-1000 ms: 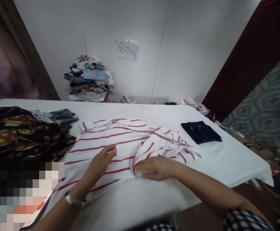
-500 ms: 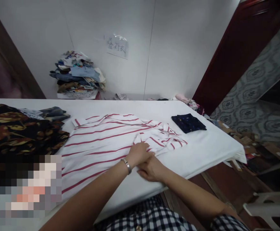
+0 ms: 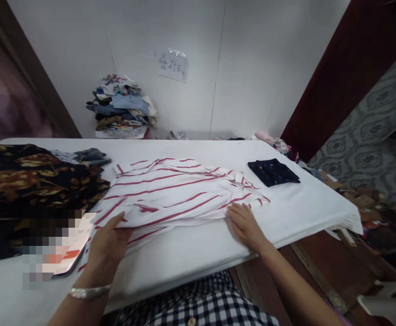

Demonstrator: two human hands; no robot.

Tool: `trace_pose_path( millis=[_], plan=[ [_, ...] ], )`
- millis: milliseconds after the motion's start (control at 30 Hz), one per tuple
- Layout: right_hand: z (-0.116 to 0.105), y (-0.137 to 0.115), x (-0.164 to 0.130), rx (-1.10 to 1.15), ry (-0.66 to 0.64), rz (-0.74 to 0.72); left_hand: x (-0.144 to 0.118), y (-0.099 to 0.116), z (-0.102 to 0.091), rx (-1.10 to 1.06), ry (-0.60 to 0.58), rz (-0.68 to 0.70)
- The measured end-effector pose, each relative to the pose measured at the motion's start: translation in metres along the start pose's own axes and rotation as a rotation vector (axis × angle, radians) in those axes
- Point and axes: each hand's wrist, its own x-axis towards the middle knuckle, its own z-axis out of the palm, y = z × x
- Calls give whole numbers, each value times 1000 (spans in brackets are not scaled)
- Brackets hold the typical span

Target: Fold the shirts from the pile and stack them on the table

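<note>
- On the white table (image 3: 191, 253), a red-striped white shirt (image 3: 177, 192) lay spread across the middle, its near edge folded over on itself.
- The left hand (image 3: 108, 244) gripped the shirt's near-left edge, thumb on top and fingers tucked under the cloth.
- The right hand (image 3: 245, 224) rested flat and unclenched on the shirt's near-right edge, pressing rather than grasping.
- Risk, as I judged it: the rumpled sleeve (image 3: 242, 188) at the right could bunch inside any fold, and a pull from the left hand alone might drag the cloth askew.
- A dark floral garment (image 3: 31, 181) lay just beside the shirt's left side, near enough to get caught under it.
- A folded navy piece (image 3: 273, 172) sat well apart to the right.
- A stack of clothes (image 3: 123, 106) stood against the far wall, out of the way.
</note>
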Motion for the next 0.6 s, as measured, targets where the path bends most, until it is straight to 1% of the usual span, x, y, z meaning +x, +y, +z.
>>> trace_pose_path(
  millis=[33,67,133,167,200,267,333,367,433,533,567,600],
  plan=[
    [-3,8,-2,-45,37,33,0,-4,-1,-139,-20,-97],
    [-6,16,-4,-93,73,72,-1,-5,0,-329,-37,-209],
    [-11,31,-6,-191,117,152,-1,-3,2,-705,-32,-403],
    [-13,38,-6,-233,120,182,0,0,3,-827,-6,-451],
    [-15,44,-5,-267,109,205,2,4,3,-877,39,-455],
    [-17,56,-3,-293,63,223,9,11,2,-885,123,-386],
    [-18,66,2,-260,31,213,19,18,-1,-875,156,-301],
    [-19,70,5,-230,35,211,24,21,-4,-874,171,-259],
    [-20,75,10,-162,79,231,35,26,-9,-871,211,-193],
    [-21,78,14,-45,175,318,45,26,-16,-784,293,-166],
    [-21,79,14,-10,198,351,46,24,-18,-751,295,-179],
    [-20,79,13,19,212,380,46,22,-19,-737,268,-201]
  ],
)
